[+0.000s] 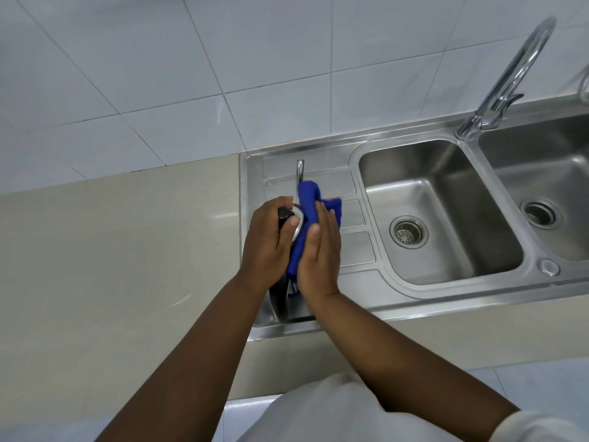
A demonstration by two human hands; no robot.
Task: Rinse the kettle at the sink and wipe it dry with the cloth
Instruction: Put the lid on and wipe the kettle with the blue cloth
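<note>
A steel kettle [299, 169] with a black handle stands on the sink's ribbed draining board [353, 250], its thin spout pointing away from me. My left hand [266, 247] grips the black handle at the top, thumb near the lid. A blue cloth [307, 199] is draped over the kettle's body. My right hand [318, 250] presses the cloth flat against the kettle's right side. Most of the kettle's body is hidden by the cloth and both hands.
To the right lies a double steel sink, its near basin [446, 193] with a drain strainer [408, 232], and a tall curved tap [506, 78] behind. A beige worktop [111, 250] runs to the left. White wall tiles rise at the back.
</note>
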